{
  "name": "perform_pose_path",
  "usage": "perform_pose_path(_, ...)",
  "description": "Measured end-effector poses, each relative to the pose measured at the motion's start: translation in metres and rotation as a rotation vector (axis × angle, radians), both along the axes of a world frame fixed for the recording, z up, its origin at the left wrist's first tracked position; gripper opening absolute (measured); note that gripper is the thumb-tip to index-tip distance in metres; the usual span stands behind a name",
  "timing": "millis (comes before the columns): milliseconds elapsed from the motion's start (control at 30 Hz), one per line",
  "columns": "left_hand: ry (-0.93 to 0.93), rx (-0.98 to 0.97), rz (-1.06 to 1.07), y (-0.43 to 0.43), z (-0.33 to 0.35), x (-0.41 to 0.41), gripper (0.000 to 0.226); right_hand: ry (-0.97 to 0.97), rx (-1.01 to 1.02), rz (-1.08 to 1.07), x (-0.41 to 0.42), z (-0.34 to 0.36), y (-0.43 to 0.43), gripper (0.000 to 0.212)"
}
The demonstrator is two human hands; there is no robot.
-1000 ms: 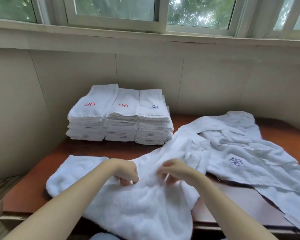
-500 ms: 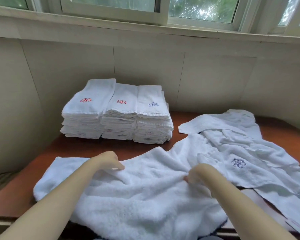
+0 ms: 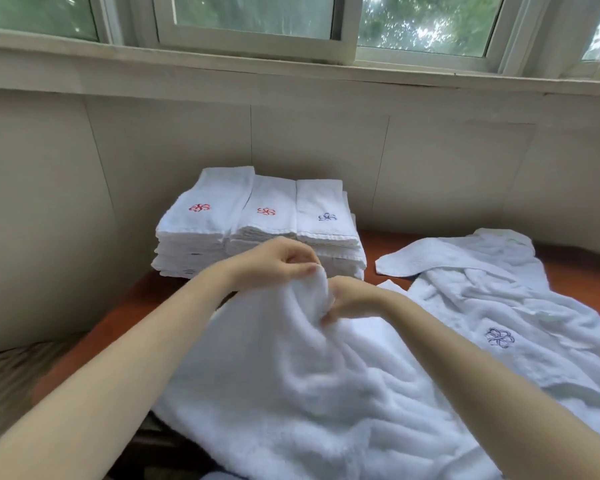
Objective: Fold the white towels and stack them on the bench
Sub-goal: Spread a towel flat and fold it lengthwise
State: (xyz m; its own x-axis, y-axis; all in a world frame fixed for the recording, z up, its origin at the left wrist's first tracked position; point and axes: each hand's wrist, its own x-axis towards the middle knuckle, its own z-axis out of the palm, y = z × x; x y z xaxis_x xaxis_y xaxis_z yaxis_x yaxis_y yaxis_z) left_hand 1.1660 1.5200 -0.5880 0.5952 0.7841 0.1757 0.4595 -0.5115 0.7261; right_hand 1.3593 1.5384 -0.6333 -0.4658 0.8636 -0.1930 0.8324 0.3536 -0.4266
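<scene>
Two bare hands bunch the middle of a fluffy white terry towel (image 3: 291, 393) above a reddish-brown wooden bench (image 3: 118, 320).

Nearest, the towel spreads over the bench's near edge, its far part lifted into a peak. The left hand (image 3: 278, 263) curls its fingers around the top of that peak; the right hand (image 3: 349, 299), just beside it, pinches the cloth from the right, fingers tucked into the folds. To the right lies a loose heap of rumpled white towels (image 3: 499, 306) with a blue embroidered flower. Farther back, three side-by-side stacks of folded white towels (image 3: 257, 220), with red and blue flower emblems, stand against the beige wall (image 3: 430, 168) below a window (image 3: 257, 22).
</scene>
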Motion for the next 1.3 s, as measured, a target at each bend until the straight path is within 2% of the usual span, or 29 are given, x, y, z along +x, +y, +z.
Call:
perform_pose_path(67, 0.086, -0.071, 0.036, 0.002, 0.023, -0.023, 0.008, -0.084, -0.007, -0.034, 0.008, 0.022, 0.008, 0.013)
perform_pose_path(133, 0.321, -0.168, 0.095, 0.006, 0.036, -0.050, 0.008, -0.169, 0.154, -0.132, 0.025, 0.045, 0.016, 0.011)
perform_pose_path(200, 0.617, -0.108, 0.248, 0.015, 0.036, -0.070, 0.010, -0.244, 0.402, -0.260, 0.045, 0.061, 0.022, 0.012)
perform_pose_path(267, 0.820, 0.070, 0.482, 0.023, 0.032, -0.078, 0.013, -0.315, 0.554, -0.366, 0.061, 0.071, 0.026, 0.014)
perform_pose_path(333, 0.794, 0.296, 0.773, 0.025, 0.034, -0.080, 0.012, -0.400, 0.643, -0.401, 0.074, 0.077, 0.030, 0.013)
perform_pose_path(400, 0.661, 0.504, 0.947, 0.025, 0.046, -0.080, 0.015, -0.507, 0.761, -0.421, 0.087, 0.083, 0.031, 0.017)
perform_pose_path(467, 0.547, 0.693, 1.012, 0.024, 0.068, -0.080, 0.017, -0.527, 0.904, -0.464, 0.099, 0.098, 0.032, 0.021)
perform_pose_path(600, 0.471, 0.935, 1.066, 0.020, 0.124, -0.084, 0.017, -0.372, 1.074, -0.611, 0.111, 0.156, 0.030, 0.018)
perform_pose_path(700, 0.448, 0.973, 1.140, 0.019, 0.158, -0.089, 0.019, -0.181, 1.102, -0.739, 0.112, 0.198, 0.022, 0.017)
perform_pose_path(800, 0.440, 0.918, 1.236, 0.018, 0.176, -0.095, 0.025, 0.040, 1.070, -0.838, 0.112, 0.225, 0.013, 0.026)
perform_pose_path(933, 0.483, 0.739, 1.279, 0.015, 0.166, -0.102, 0.029, 0.220, 1.040, -0.748, 0.120, 0.223, -0.006, 0.025)
perform_pose_path(1000, 0.544, 0.599, 1.201, 0.009, 0.153, -0.106, 0.030, 0.271, 0.902, -0.611, 0.129, 0.207, -0.018, 0.023)
perform_pose_path(1033, 0.608, 0.516, 1.110, 0.003, 0.145, -0.106, 0.028, 0.306, 0.740, -0.527, 0.135, 0.194, -0.026, 0.022)
perform_pose_path(1067, 0.703, 0.394, 0.991, -0.003, 0.135, -0.107, 0.024, 0.352, 0.501, -0.438, 0.142, 0.178, -0.036, 0.020)
perform_pose_path(1133, 0.939, -0.006, 0.731, -0.018, 0.110, -0.107, 0.017, 0.351, -0.064, -0.296, 0.152, 0.140, -0.057, 0.019)
perform_pose_path(1200, 1.115, -0.400, 0.548, -0.028, 0.080, -0.106, 0.014, 0.162, -0.472, -0.210, 0.158, 0.094, -0.071, 0.028)
perform_pose_path(1233, 1.119, -0.533, 0.512, -0.030, 0.064, -0.106, 0.015, 0.080, -0.576, -0.194, 0.160, 0.070, -0.077, 0.031)
perform_pose_path(1300, 1.053, -0.584, 0.537, -0.032, 0.035, -0.099, 0.017, 0.086, -0.635, -0.282, 0.165, 0.026, -0.087, 0.031)
